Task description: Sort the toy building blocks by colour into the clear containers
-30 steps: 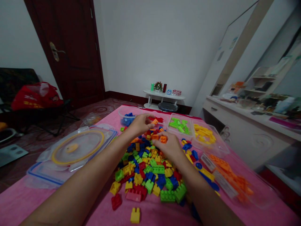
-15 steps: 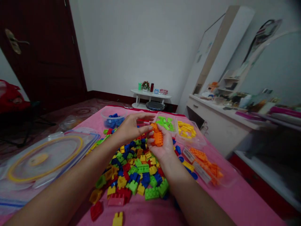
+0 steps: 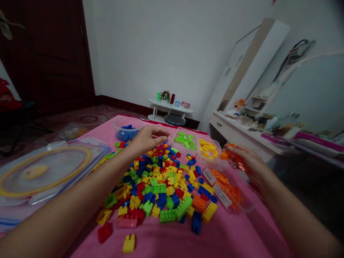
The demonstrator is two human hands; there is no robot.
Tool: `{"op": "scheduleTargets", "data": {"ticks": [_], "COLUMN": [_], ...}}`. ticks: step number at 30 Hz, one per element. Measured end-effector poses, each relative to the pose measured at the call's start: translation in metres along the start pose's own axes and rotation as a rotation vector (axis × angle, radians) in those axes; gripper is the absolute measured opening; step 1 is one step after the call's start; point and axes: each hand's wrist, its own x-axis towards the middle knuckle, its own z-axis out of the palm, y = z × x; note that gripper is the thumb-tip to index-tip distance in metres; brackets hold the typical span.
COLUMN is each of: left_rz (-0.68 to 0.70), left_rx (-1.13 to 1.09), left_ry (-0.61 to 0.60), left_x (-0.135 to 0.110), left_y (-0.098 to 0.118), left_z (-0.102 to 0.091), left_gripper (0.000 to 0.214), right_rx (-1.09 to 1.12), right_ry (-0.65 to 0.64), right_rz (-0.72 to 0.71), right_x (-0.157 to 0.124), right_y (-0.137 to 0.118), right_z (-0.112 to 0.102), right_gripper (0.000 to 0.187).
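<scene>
On our left lie clear lids (image 3: 63, 175), then a tub of blue blocks (image 3: 119, 135). Our left hand (image 3: 152, 138), bare, thumb parted from fingers, hovers beyond the block heap (image 3: 158, 175). Rightward, past a box of yellow blocks (image 3: 216, 164), our blurred right hand (image 3: 248, 161) grips orange blocks (image 3: 226, 154).

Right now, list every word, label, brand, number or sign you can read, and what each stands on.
None can be read.
White labels on the clear container of orange blocks: too small and blurred.
Patches on the cabinet door: too small to tell.
Red bag, cut off at left: nothing legible.
</scene>
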Motion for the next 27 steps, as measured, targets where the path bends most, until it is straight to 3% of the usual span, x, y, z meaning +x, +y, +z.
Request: {"op": "scheduleTargets", "data": {"ticks": [4, 7, 9, 13, 18, 23, 27], "left_rz": [0.016, 0.004, -0.017, -0.067, -0.067, -0.028, 0.022], "left_rx": [0.039, 0.038, 0.037, 0.06, 0.174, 0.256, 0.261], "left_ry": [0.019, 0.006, -0.017, -0.105, -0.247, -0.335, -0.422], "left_x": [0.001, 0.002, 0.003, 0.003, 0.003, 0.0, -0.006], "left_y": [-0.003, -0.008, -0.013, -0.023, -0.033, -0.031, -0.024], "left_z": [-0.001, -0.002, -0.003, -0.005, -0.01, -0.007, 0.004], "left_gripper": [0.025, 0.026, 0.026, 0.025, 0.025, 0.028, 0.029], "right_rx": [-0.637, -0.928, -0.939, -0.914, -1.17, -1.302, -1.154], "right_ry": [-0.089, -0.141, -0.186, -0.426, -0.528, -0.594, -0.551], "right_rz": [-0.162, -0.303, -0.383, -0.504, -0.513, -0.455, -0.463], "right_x": [0.003, 0.001, -0.005, -0.02, -0.032, -0.027, -0.015], "right_y": [0.019, 0.013, 0.002, -0.024, -0.033, -0.009, 0.006], "right_z": [-0.021, -0.01, 0.011, 0.07, 0.128, 0.151, 0.142], "right_gripper": [0.036, 0.036, 0.036, 0.028, 0.026, 0.043, 0.03]}}
